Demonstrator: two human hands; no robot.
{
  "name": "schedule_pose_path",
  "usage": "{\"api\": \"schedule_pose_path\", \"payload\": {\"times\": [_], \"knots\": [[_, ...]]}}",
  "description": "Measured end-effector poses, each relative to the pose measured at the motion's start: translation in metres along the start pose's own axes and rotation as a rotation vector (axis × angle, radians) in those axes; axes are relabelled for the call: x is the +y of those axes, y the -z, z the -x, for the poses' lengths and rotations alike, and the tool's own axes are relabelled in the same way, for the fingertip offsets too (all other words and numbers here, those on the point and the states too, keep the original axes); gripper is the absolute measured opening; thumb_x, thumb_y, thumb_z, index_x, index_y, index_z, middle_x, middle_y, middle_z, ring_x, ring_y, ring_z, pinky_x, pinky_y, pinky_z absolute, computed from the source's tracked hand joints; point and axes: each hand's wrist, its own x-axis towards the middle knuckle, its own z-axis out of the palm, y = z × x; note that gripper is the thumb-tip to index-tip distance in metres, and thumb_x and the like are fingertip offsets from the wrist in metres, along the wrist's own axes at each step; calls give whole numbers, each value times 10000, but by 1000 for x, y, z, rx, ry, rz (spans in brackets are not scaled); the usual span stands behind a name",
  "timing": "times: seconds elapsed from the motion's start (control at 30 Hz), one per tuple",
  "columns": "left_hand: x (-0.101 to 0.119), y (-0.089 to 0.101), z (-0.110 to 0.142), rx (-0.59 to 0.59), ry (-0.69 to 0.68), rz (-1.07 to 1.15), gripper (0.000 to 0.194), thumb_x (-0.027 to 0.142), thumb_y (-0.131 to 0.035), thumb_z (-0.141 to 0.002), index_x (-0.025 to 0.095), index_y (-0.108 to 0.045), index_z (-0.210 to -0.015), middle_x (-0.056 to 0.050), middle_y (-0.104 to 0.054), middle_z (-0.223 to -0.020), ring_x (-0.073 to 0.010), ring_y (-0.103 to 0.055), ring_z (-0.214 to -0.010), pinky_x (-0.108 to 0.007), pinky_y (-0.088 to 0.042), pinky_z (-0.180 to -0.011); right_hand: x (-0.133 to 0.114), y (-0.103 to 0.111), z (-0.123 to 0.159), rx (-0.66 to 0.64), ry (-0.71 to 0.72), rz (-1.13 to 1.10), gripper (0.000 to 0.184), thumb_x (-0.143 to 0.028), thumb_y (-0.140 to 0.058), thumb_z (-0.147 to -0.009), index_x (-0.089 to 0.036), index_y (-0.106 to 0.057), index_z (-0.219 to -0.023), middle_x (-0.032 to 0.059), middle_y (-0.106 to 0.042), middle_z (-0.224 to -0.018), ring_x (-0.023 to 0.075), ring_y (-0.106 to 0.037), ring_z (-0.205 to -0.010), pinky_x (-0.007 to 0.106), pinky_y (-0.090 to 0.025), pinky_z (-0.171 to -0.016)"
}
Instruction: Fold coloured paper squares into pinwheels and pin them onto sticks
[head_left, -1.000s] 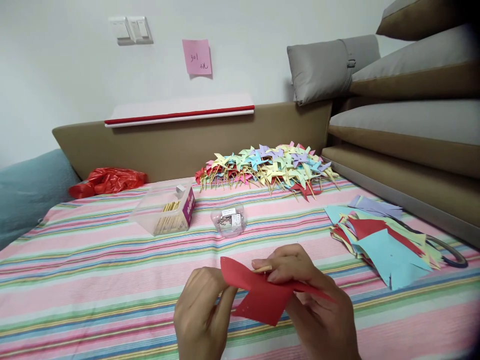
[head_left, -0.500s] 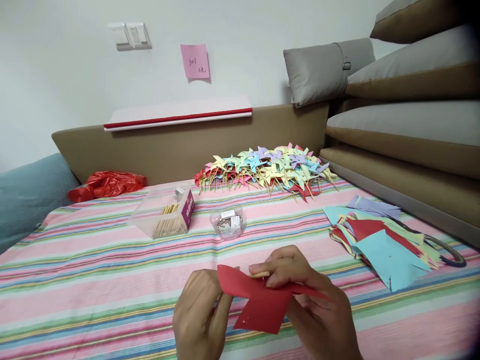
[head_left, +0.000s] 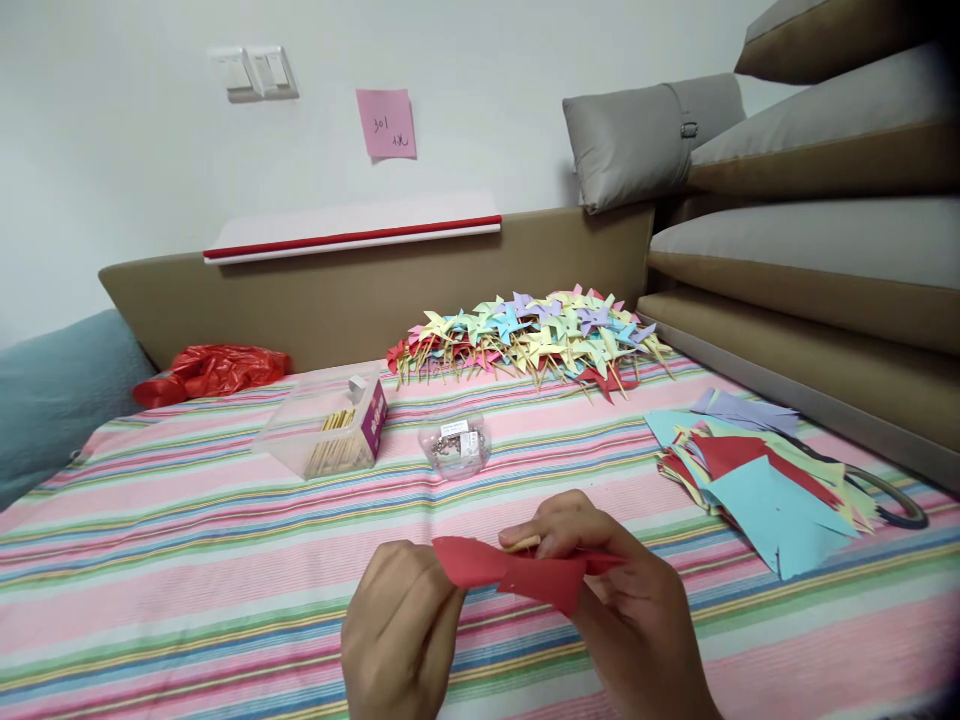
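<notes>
Low in the middle of the view, both my hands hold a piece of red cut paper (head_left: 517, 577) above the striped cloth. My left hand (head_left: 401, 630) pinches the paper's left flap with closed fingers. My right hand (head_left: 630, 620) grips the right side, and a thin wooden stick (head_left: 523, 544) pokes out under its fingertips. The paper is folded over and lies nearly flat between the two hands.
A striped cloth (head_left: 187, 540) covers the surface. On it lie a clear box of wooden sticks (head_left: 326, 425), a small bag of metal pins (head_left: 456, 445), a heap of finished paper pinwheels (head_left: 525, 335), a stack of cut coloured papers (head_left: 757, 475), scissors (head_left: 892, 495) and a red plastic bag (head_left: 214, 368).
The hanging lower flap of the red paper has been folded up, so the piece now looks flatter and narrower. Both hands stayed in about the same place.
</notes>
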Motion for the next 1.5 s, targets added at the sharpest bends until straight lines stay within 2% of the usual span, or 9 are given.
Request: {"api": "schedule_pose_path", "payload": {"times": [0.23, 0.37, 0.63, 0.87, 1.13, 1.23, 1.33, 1.4, 1.5], "knots": [[-1, 1, 0, -35, -42, -34, 286, -82, -659, -838, 141, -663, -1016, -56, -653, -790, -169, -539, -726, -319, -437, -659, 10, -3, 1, 135, -124, -38, 16, -248, -701, -922, -263, -708, -921, 8, -669, -868, 157, -652, -819, 261, -558, -719], [0, 0, 0, -8, -37, -47, 263, -82, -622, -852, 141, -669, -982, -55, -650, -766, -167, -532, -716, -323, -420, -655, 15, -3, 4, 217, -163, -57, 228, -270, -765, -879, -318, -703, -1093, -11, -704, -915, 154, -691, -872, 264, -568, -801], [2, -1, -2, 42, -57, -54, 244, -50, -567, -888, 163, -661, -960, -60, -659, -777, -169, -540, -706, -330, -406, -650, 10, -2, 0, 43, -64, -58, 92, -265, -680, -947, -310, -757, -970, 4, -716, -920, 151, -655, -890, 239, -550, -760], [-3, 0, 0, -65, -21, -58, 256, -45, -641, -870, 169, -667, -1009, -40, -683, -791, -162, -569, -709, -312, -447, -667, 9, -7, 0, 120, -168, -72, 63, -285, -684, -945, -285, -744, -964, -9, -679, -893, 143, -633, -860, 234, -528, -769], [-14, -8, 2, -252, 182, 15, 170, 169, -593, -981, 239, -702, -1091, -5, -798, -963, -171, -741, -842, -267, -563, -731, 15, 12, -10, 396, -428, -88, 392, -485, -779, -838, -205, -707, -1104, 83, -765, -1087, 293, -665, -1123, 438, -507, -1006], [-11, -7, 3, -321, 331, 139, 170, 217, -554, -997, 242, -722, -1005, -6, -798, -929, -171, -743, -819, -249, -569, -700, 20, 25, -13, 331, -430, -138, 519, -495, -809, -799, -219, -665, -1214, 108, -745, -1201, 307, -648, -1192, 455, -507, -1027], [-4, -8, 3, -412, 643, 312, 235, 348, -530, -1013, 242, -724, -932, -17, -788, -894, -176, -735, -812, -217, -538, -603, 29, 29, -13, 236, -442, -122, 645, -551, -828, -751, -239, -633, -1282, 114, -733, -1227, 284, -683, -1106, 409, -554, -921], [0, -10, 3, -426, 810, 395, 285, 424, -526, -1007, 237, -718, -910, -19, -781, -865, -181, -728, -812, -218, -524, -610, 37, 22, -10, 156, -517, -65, 632, -577, -841, -721, -209, -692, -1213, 122, -754, -1159, 275, -704, -1020, 395, -559, -875], [3, -17, 6, -420, 858, 420, 302, 436, -517, -1001, 233, -712, -895, -14, -766, -819, -184, -707, -778, -247, -516, -700, 54, 0, 2, 25, -604, -31, 510, -600, -804, -755, -170, -780, -1026, 103, -779, -973, 256, -711, -877, 383, -554, -834]]}}
